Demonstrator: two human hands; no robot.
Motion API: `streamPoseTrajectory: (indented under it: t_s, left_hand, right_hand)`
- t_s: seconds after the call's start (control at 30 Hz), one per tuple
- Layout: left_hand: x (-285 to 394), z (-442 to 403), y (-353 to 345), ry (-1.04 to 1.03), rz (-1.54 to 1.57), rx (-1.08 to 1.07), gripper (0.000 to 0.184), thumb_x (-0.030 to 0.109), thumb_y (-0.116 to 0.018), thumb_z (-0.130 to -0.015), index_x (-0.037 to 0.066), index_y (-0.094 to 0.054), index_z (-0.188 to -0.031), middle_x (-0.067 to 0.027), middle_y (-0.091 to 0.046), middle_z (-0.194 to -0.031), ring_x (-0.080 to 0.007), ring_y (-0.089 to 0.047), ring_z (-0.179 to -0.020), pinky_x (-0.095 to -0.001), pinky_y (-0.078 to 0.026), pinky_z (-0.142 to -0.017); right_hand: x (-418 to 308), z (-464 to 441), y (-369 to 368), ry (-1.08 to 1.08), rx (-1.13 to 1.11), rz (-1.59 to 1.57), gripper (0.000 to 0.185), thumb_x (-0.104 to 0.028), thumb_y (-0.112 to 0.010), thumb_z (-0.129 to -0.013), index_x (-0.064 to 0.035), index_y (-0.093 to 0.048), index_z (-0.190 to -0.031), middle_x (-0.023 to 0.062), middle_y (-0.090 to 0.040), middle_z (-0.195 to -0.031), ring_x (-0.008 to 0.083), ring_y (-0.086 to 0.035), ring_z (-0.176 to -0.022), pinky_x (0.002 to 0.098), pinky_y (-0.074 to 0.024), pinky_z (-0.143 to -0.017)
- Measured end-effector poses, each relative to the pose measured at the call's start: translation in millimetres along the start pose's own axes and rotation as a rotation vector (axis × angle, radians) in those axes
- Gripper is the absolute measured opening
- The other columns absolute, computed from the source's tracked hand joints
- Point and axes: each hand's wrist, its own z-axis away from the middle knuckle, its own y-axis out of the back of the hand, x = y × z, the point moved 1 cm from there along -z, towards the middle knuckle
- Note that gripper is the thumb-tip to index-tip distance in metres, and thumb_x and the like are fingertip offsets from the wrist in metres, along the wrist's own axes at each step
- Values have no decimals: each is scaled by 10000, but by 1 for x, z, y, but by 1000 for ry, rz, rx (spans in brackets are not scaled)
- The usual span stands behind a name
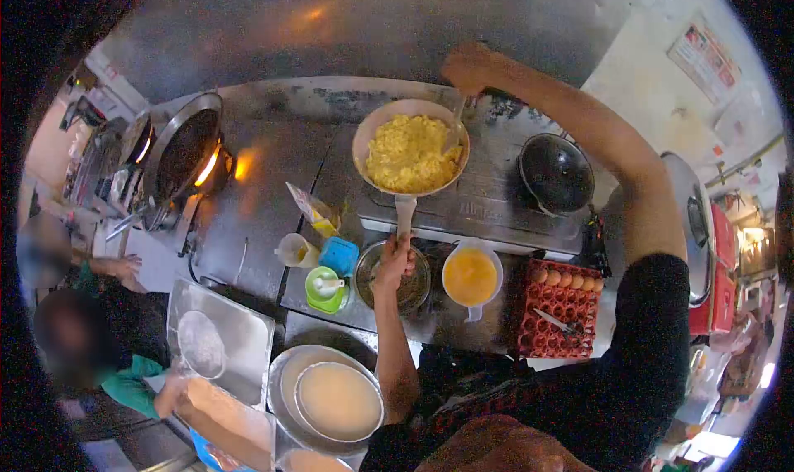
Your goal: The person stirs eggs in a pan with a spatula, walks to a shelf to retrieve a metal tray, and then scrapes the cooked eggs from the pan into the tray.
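Observation:
My left hand (393, 263) is closed around the pale handle of a frying pan (360, 151), held over the stove. Yellow scrambled egg (413, 153) lies across the pan's bottom. Past the pan's far right side, my right hand (469, 68) grips the upper end of a spatula (457, 118); its lower end rests in the egg at the right. Below my left hand sits a round metal bowl (420, 294), partly hidden by it. Beside that bowl stands a clear jug of beaten egg (471, 277).
A black wok (556, 174) sits at the right of the stove. A red egg tray (558, 311) holds several eggs and a utensil. Green (327, 292) and blue containers (337, 257) stand left of the bowl. Flames burn by a large wok (188, 145). Co-workers are at the left.

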Motion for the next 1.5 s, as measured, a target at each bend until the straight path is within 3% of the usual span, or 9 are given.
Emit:
streamPoseTrajectory:
  t_s: [0.47, 0.77, 0.83, 0.9, 1.07, 1.2, 1.33, 1.4, 1.5]
  left_hand:
    - [6, 7, 0, 6, -6, -42, 313, 363, -482, -951, 111, -483, -1137, 24, -416, -630, -53, -362, -447, -213, -288, -369]
    - [5, 4, -1, -9, -30, -57, 303, 349, -497, -947, 109, -464, -1130, 16, -415, -629, -67, -385, -469, -226, -288, -375]
    - [3, 2, 2, -20, -45, -58, 307, 348, -500, -946, 105, -463, -1129, 18, -410, -619, -68, -385, -470, -224, -284, -379]
    - [13, 7, -4, 5, -82, -31, 308, 347, -503, -945, 102, -463, -1128, 20, -407, -614, -68, -385, -470, -221, -280, -383]
    - [11, 8, -6, 14, -63, 15, 296, 348, -507, -942, 101, -486, -1102, 22, -409, -614, -61, -373, -462, -213, -273, -382]
    - [10, 10, -5, -29, -78, 33, 290, 365, -517, -934, 111, -509, -1076, 21, -421, -618, -55, -361, -446, -208, -269, -374]
    - [3, 8, -1, -39, 163, -59, 295, 372, -530, -926, 120, -502, -1077, 19, -435, -629, -54, -354, -435, -209, -269, -370]
    - [-7, -5, 6, -135, -112, -30, 298, 370, -531, -925, 120, -493, -1083, 20, -428, -631, -54, -349, -436, -210, -269, -370]
    - [15, 15, -14, 14, 9, 31, 296, 369, -521, -930, 123, -481, -1090, 24, -415, -628, -55, -339, -438, -211, -272, -370]
  right_hand:
    - [-24, -88, -105, 253, -847, -795, 162, -208, -661, -756, -49, -631, -766, 26, -607, -727, 131, -561, -566, 310, -470, -498]
    - [-128, -21, -117, -94, -229, -1461, 155, -159, -527, -798, -46, -616, -857, 46, -529, -522, 135, -440, -373, 303, -386, -345]
    - [-165, -49, -166, 344, 387, -1444, 141, -157, -509, -809, -59, -608, -826, 46, -521, -519, 132, -442, -373, 298, -373, -341]
    - [-177, -53, -170, 288, 503, -1532, 142, -167, -500, -818, -64, -592, -788, 42, -505, -512, 127, -438, -370, 298, -356, -335]
    - [-179, -40, -165, -510, 176, -1963, 230, -244, -514, -840, -63, -533, -698, 22, -451, -493, 119, -400, -347, 304, -301, -318]
    - [-152, 5, -205, -127, 245, -2220, 303, -304, -560, -863, -57, -531, -690, 30, -465, -499, 130, -436, -381, 316, -342, -348]
    - [-141, 57, -148, -617, 147, -1668, 327, -305, -561, -873, -17, -547, -718, 63, -511, -543, 164, -512, -460, 336, -416, -438]
    - [-179, 77, -165, -640, 568, -1187, 303, -282, -551, -871, -10, -549, -737, 125, -556, -593, 215, -563, -528, 348, -442, -489]
    - [-233, 113, -178, -499, 488, -609, 241, -212, -530, -865, 11, -546, -776, 228, -595, -701, 333, -607, -650, 426, -460, -562]
